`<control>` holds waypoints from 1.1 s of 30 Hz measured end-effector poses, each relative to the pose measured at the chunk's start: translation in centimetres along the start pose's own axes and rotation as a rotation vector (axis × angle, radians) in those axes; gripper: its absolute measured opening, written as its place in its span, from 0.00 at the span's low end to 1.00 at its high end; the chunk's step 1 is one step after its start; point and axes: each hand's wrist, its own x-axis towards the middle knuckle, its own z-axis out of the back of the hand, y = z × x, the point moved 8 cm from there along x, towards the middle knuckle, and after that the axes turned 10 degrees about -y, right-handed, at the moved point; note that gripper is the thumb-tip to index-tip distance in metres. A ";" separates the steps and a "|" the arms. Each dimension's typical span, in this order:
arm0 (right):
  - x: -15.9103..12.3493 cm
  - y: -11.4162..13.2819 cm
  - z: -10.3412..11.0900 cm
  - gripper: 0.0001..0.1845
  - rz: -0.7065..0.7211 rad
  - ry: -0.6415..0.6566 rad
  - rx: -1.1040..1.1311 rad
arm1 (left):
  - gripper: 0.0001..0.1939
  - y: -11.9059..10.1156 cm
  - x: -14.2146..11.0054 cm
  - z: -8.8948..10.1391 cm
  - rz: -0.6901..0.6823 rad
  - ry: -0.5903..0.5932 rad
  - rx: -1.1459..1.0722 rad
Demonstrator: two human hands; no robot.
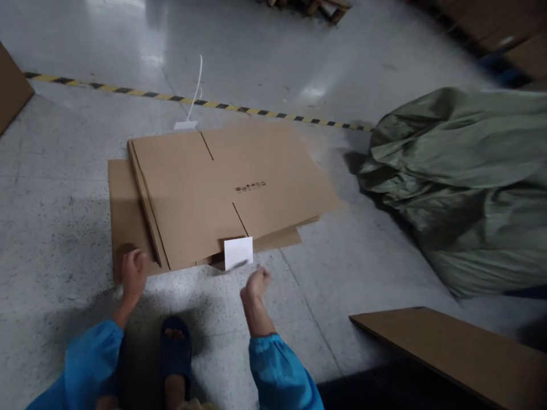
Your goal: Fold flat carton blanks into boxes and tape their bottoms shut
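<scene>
A stack of flattened cardboard boxes (192,188) lies on the floor in front of me, its top sheet slotted and printed with small black symbols. My left hand (135,270) hovers by the stack's near left corner, fingers loosely bent and slightly apart, with nothing visible in them. Just below a white card (238,253) at the near edge, my right hand (256,282) is closed; anything inside its fingers is hidden. The card stands upright against the stack. Beyond the far edge, a thin white strap (197,85) rises from another white piece (185,125).
A yellow-and-black floor tape (171,98) runs behind the stack. To the right is a bulky green cover (461,193). Another cardboard sheet (461,347) juts in at lower right, and a cardboard piece (12,88) at far left. A wooden pallet (316,7) shows at the top.
</scene>
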 end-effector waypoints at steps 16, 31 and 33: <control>-12.7 -1.4 -11.2 0.07 -0.363 0.374 -0.001 | 0.37 -10.4 -5.8 -5.0 -0.906 0.363 0.569; -17.1 15.5 -5.0 0.24 -0.169 0.491 0.602 | 0.20 -29.5 -5.2 12.3 -1.164 0.161 0.590; -17.0 19.4 -3.2 0.29 -0.070 0.479 0.677 | 0.20 -30.6 -4.7 18.5 -1.027 0.160 0.570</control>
